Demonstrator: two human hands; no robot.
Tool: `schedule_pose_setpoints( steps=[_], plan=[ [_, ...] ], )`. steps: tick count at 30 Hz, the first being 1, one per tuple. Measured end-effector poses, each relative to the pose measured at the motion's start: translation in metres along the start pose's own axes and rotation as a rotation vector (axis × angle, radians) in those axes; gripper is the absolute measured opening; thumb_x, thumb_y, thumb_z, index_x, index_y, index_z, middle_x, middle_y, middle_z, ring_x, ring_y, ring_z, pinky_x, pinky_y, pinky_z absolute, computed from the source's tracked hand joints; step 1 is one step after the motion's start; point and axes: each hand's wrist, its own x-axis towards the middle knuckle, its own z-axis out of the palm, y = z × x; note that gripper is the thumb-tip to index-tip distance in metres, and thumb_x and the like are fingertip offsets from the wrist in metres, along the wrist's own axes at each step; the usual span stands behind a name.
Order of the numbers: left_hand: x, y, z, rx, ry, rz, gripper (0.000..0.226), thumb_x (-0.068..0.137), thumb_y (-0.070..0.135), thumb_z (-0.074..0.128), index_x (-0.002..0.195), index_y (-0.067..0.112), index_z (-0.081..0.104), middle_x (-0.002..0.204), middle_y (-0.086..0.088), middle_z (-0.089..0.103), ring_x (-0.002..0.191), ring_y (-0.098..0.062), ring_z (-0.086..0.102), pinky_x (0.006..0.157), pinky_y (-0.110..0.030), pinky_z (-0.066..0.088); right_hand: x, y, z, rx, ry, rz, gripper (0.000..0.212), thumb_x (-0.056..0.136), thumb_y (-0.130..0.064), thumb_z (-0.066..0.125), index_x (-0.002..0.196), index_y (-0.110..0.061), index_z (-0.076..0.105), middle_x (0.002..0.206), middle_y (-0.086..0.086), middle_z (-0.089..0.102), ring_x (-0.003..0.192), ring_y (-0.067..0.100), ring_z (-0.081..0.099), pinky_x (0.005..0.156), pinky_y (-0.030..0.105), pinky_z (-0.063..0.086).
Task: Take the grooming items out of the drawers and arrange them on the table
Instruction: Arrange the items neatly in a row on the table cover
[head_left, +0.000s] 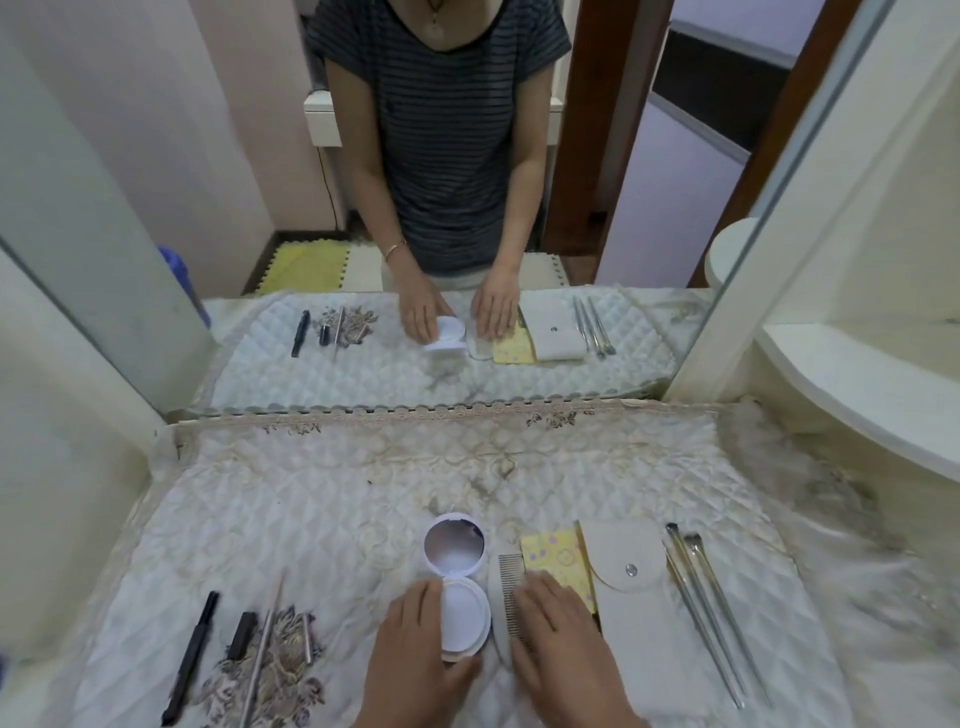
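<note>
A round white compact mirror (460, 582) lies open on the quilted table cloth (322, 499), lid up. My left hand (421, 654) grips its lower half from the left and below. A fine metal comb (511, 587) lies just right of the compact, and my right hand (558, 629) rests flat on its lower part, fingers spread. A yellow patterned card (553, 558), a white snap pouch (634, 577) and thin metal tools (711, 608) lie in a row to the right. Black pens (192, 654), a small black tube (242, 634) and slim sticks (265, 644) lie at the left.
A large mirror (467, 208) stands behind the table and reflects the person and the items. White curved shelves (857, 374) rise at the right. A pale cabinet side (62, 467) borders the left.
</note>
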Motion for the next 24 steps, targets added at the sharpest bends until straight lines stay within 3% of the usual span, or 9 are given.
schedule_pose_setpoints(
  steps=[2, 4, 7, 10, 13, 15, 18, 21, 24],
  plan=[
    [-0.002, 0.000, 0.000, 0.010, -0.026, -0.023, 0.080, 0.047, 0.067, 0.053, 0.111, 0.019, 0.051, 0.101, 0.003, 0.064, 0.089, -0.012, 0.044, 0.060, -0.018, 0.052, -0.002, 0.011, 0.004, 0.022, -0.015, 0.062, 0.055, 0.093, -0.046, 0.008, 0.118, -0.015, 0.047, 0.139, 0.002, 0.038, 0.134, 0.013, 0.029, 0.113, 0.018, -0.003],
    [-0.003, -0.003, -0.002, 0.027, -0.038, -0.031, 0.079, 0.049, 0.067, 0.052, 0.111, 0.020, 0.050, 0.097, 0.002, 0.069, 0.090, -0.011, 0.044, 0.059, -0.017, 0.052, -0.002, 0.021, 0.013, -0.006, 0.007, 0.075, 0.057, 0.094, -0.047, 0.009, 0.123, -0.011, 0.041, 0.156, 0.001, 0.007, 0.144, 0.008, -0.001, 0.115, 0.019, -0.003],
    [-0.004, -0.004, -0.007, 0.018, -0.044, -0.062, 0.078, 0.050, 0.066, 0.054, 0.112, 0.019, 0.050, 0.099, 0.001, 0.070, 0.092, -0.011, 0.045, 0.061, -0.019, 0.053, -0.003, 0.024, 0.030, -0.033, 0.053, 0.052, 0.060, 0.094, -0.047, 0.009, 0.135, -0.011, 0.034, 0.157, -0.006, -0.014, 0.144, 0.008, -0.009, 0.115, 0.023, 0.006],
    [-0.007, -0.006, -0.011, 0.020, -0.070, -0.096, 0.080, 0.048, 0.065, 0.052, 0.112, 0.017, 0.051, 0.099, -0.001, 0.070, 0.090, -0.014, 0.054, 0.060, -0.024, 0.055, 0.000, 0.011, 0.034, -0.030, 0.095, 0.049, 0.057, 0.093, -0.045, 0.005, 0.125, -0.014, 0.041, 0.157, -0.004, -0.014, 0.144, 0.009, -0.010, 0.092, 0.029, 0.040],
    [-0.008, -0.012, -0.015, 0.073, -0.098, -0.108, 0.082, 0.050, 0.069, 0.051, 0.113, 0.017, 0.050, 0.099, 0.000, 0.069, 0.088, -0.014, 0.059, 0.059, -0.024, 0.056, 0.003, 0.003, 0.039, -0.065, 0.154, 0.053, 0.054, 0.094, -0.043, 0.006, 0.120, -0.018, 0.046, 0.157, -0.001, -0.014, 0.144, 0.012, -0.010, 0.085, 0.033, 0.035],
    [-0.008, -0.013, -0.016, 0.071, -0.113, -0.109, 0.082, 0.050, 0.069, 0.051, 0.114, 0.018, 0.050, 0.100, 0.001, 0.069, 0.092, -0.012, 0.047, 0.059, -0.024, 0.056, 0.004, 0.003, 0.039, -0.101, 0.203, 0.056, 0.055, 0.093, -0.044, 0.003, 0.117, -0.021, 0.047, 0.156, -0.001, -0.016, 0.144, 0.011, -0.012, 0.083, 0.034, 0.045],
    [-0.007, -0.010, -0.016, 0.089, -0.138, -0.111, 0.082, 0.049, 0.069, 0.049, 0.112, 0.018, 0.052, 0.099, 0.002, 0.069, 0.092, -0.011, 0.043, 0.059, -0.021, 0.055, 0.005, 0.003, 0.034, -0.155, 0.235, 0.062, 0.058, 0.091, -0.046, -0.002, 0.115, -0.024, 0.047, 0.156, 0.001, -0.017, 0.143, 0.011, -0.016, 0.065, 0.034, 0.057],
    [-0.008, -0.008, -0.018, 0.074, -0.120, -0.107, 0.082, 0.049, 0.070, 0.048, 0.112, 0.017, 0.051, 0.099, 0.002, 0.070, 0.093, -0.010, 0.045, 0.061, -0.021, 0.055, 0.006, 0.002, 0.028, -0.157, 0.212, 0.072, 0.059, 0.091, -0.048, -0.003, 0.113, -0.026, 0.047, 0.150, 0.012, 0.014, 0.142, 0.009, -0.017, 0.059, 0.035, 0.058],
    [-0.008, -0.002, -0.023, 0.039, -0.195, -0.111, 0.083, 0.051, 0.072, 0.045, 0.113, 0.018, 0.050, 0.099, 0.004, 0.071, 0.093, -0.008, 0.051, 0.064, -0.018, 0.054, 0.005, 0.003, 0.024, -0.124, 0.182, 0.071, 0.058, 0.090, -0.051, -0.001, 0.112, -0.028, 0.047, 0.125, 0.004, 0.040, 0.143, 0.006, -0.012, 0.060, 0.034, 0.057]
  ],
)
